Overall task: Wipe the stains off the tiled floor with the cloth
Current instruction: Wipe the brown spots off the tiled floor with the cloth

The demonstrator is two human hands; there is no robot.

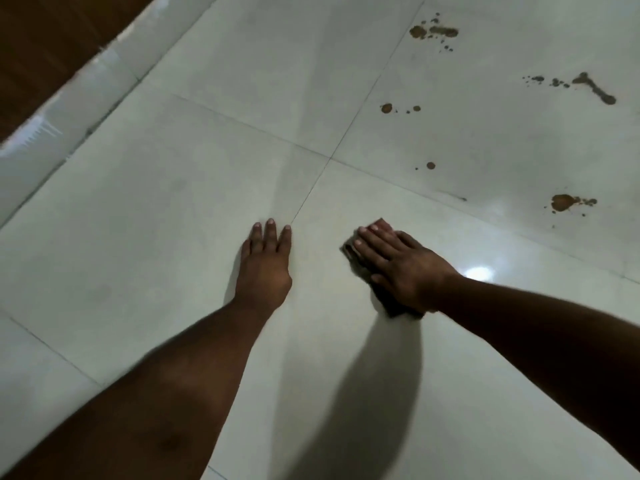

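My right hand [403,266] lies flat with straight fingers on a dark cloth [350,251], pressing it onto the pale tiled floor [173,202]. Only the cloth's edges show around the hand. My left hand [265,268] rests flat on the floor to the left, fingers straight, holding nothing. Brown stains mark the tile at the upper right: a large blot [562,201] nearest the cloth, a small spot [430,165], spots [387,107] farther off, a splatter [433,31] at the top, and a streak [595,88] at the far right.
A white skirting strip [69,109] and a brown wooden surface [41,39] run along the upper left. Grout lines cross near the middle [330,159]. A bright light reflection [479,273] glints beside my right wrist.
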